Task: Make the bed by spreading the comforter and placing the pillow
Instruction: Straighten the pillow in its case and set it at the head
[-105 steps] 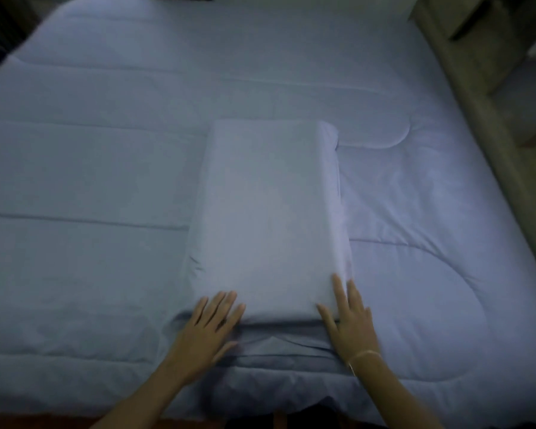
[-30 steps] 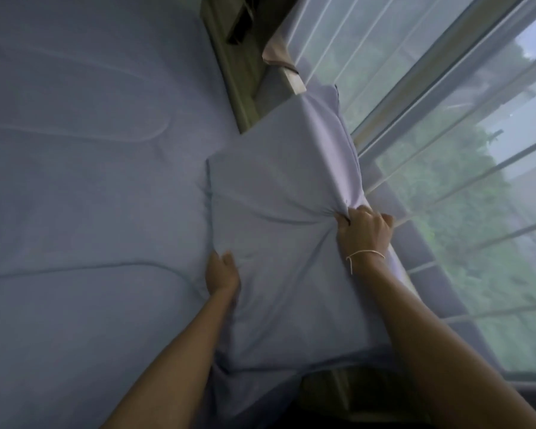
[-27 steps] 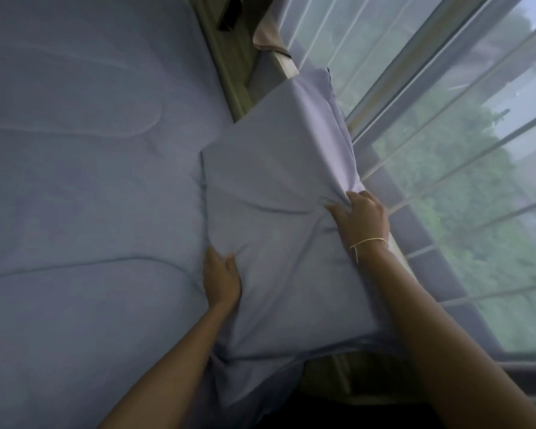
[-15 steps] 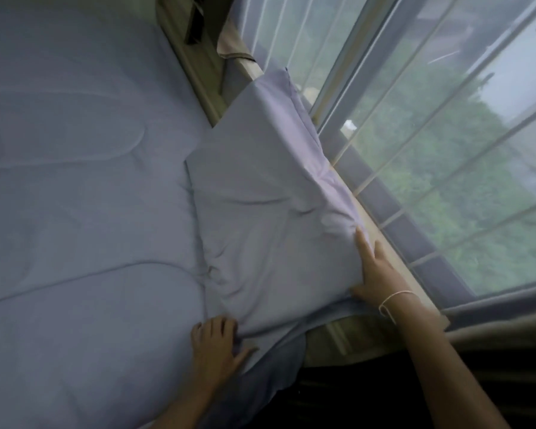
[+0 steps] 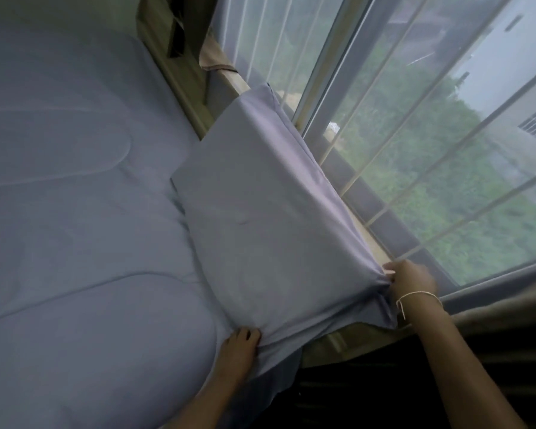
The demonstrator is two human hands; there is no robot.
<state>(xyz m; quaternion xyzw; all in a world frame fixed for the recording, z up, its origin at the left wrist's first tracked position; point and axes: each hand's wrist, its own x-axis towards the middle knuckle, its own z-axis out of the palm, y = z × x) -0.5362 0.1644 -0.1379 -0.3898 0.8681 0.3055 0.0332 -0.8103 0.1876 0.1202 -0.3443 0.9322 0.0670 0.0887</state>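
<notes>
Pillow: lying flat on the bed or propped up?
Propped. The pillow leans tilted, far edge raised against the window ledge, near edge down on the comforter.

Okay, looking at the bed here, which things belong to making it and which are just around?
Part of the job:
pillow, propped at the window side
comforter, spread flat
left hand and right hand, each gripping a near corner of the pillow

Just around:
window
wooden bed frame
wrist string

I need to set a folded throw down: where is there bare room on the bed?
Free: the smooth blue-grey quilted comforter, left of the matching rectangular pillow. Crowded: the window-side edge, where the pillow leans and the left hand and right hand grip its corners.
</notes>
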